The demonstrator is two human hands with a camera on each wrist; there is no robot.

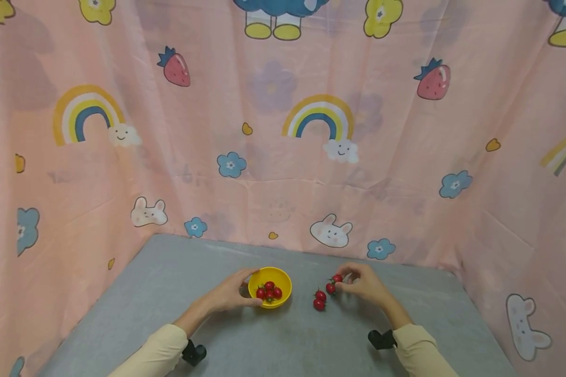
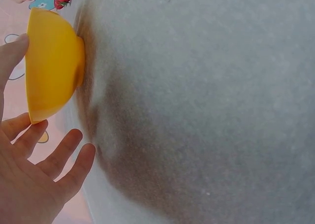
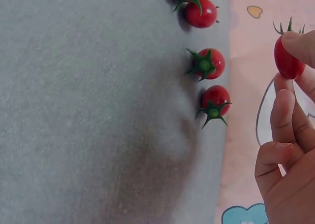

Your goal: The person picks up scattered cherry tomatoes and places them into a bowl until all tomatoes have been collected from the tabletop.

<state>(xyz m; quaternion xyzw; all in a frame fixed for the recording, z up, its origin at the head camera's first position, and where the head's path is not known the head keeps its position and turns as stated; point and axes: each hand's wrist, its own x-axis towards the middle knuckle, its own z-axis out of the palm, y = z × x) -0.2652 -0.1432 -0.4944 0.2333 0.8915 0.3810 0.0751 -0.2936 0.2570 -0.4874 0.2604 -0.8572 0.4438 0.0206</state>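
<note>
A yellow bowl (image 1: pixel 283 301) with several red cherry tomatoes (image 1: pixel 269 286) inside stands upright on the grey table. My left hand (image 1: pixel 231 293) holds it from the left, thumb on the near side of the rim and fingertips at the far side; its last two fingers spread away from the bowl in the left wrist view. Thumb and fingers of my right hand (image 3: pixel 290 170) pinch a cherry tomato (image 3: pixel 288 59), its green calyx pointing up. Loose cherry tomatoes lie near that hand: a pair (image 1: pixel 319 300) nearer the bowl, and others (image 3: pixel 216 98) closer to the fingers.
The grey table (image 1: pixel 273 345) ends at a pink patterned curtain (image 1: pixel 264 199) behind and on both sides. A black strap mount sits at each wrist, one on the left (image 1: pixel 194 353) and one on the right (image 1: pixel 382 339).
</note>
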